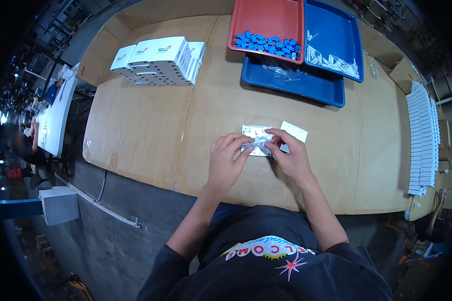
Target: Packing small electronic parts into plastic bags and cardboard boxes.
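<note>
In front of me on the cardboard-covered table lies a white square plate (250, 129) with holes and small raised parts. My left hand (228, 159) and my right hand (292, 156) meet over it from either side. Between their fingertips is a small, shiny, clear plastic piece (260, 141), perhaps a little bag; its contents are too small to make out. The thumbs and index fingers of both hands are pinched on it. Partly under my right hand lies a second white square piece (295, 131), flat and smooth.
Far ahead, a red tray (266, 20) of blue plastic parts and a blue tray (331, 30) of white sticks overlap a lower blue tray (296, 88) with clear plastic scraps. White boxes (158, 52) stand back left. A long stack of white pieces (423, 140) lines the right edge.
</note>
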A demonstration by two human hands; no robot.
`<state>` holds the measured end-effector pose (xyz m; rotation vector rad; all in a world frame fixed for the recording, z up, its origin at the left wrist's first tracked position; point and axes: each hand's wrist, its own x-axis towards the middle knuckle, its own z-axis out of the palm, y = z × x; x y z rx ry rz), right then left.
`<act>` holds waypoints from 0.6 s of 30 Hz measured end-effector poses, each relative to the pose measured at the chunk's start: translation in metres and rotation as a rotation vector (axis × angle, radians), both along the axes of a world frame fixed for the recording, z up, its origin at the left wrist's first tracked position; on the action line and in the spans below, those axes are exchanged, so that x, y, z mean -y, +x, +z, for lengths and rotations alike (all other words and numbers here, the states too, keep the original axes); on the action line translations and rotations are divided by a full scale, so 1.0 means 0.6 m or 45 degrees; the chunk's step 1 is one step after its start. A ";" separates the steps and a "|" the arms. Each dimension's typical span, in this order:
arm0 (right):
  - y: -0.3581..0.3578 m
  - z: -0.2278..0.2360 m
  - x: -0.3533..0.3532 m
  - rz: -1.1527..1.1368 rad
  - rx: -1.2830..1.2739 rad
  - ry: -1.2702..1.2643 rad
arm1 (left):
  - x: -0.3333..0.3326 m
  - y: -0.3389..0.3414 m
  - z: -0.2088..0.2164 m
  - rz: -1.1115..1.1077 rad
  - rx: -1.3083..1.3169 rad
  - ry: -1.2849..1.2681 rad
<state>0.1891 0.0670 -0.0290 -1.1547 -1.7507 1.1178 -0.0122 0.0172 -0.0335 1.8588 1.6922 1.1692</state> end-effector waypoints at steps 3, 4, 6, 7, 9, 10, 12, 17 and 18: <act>0.001 -0.009 -0.014 0.011 0.256 0.218 | -0.016 -0.002 -0.008 -0.026 -0.172 -0.057; 0.001 -0.017 -0.013 0.011 0.327 0.330 | -0.019 -0.004 -0.012 -0.028 -0.167 -0.054; 0.000 -0.026 -0.011 -0.003 0.417 0.477 | -0.024 -0.013 -0.023 -0.067 -0.331 0.012; -0.002 -0.028 -0.011 0.000 0.423 0.473 | -0.025 -0.016 -0.025 -0.066 -0.325 0.008; -0.004 -0.030 -0.014 -0.020 0.452 0.499 | -0.027 -0.020 -0.029 -0.069 -0.351 0.003; -0.005 -0.029 -0.015 -0.014 0.455 0.495 | -0.026 -0.021 -0.034 -0.065 -0.346 -0.002; -0.009 -0.021 -0.017 0.020 0.463 0.521 | -0.024 -0.022 -0.047 -0.081 -0.305 0.043; -0.004 -0.013 -0.021 0.129 0.526 0.567 | -0.017 -0.025 -0.057 -0.102 -0.226 0.078; -0.005 -0.011 -0.022 0.126 0.529 0.577 | -0.016 -0.026 -0.058 -0.105 -0.204 0.085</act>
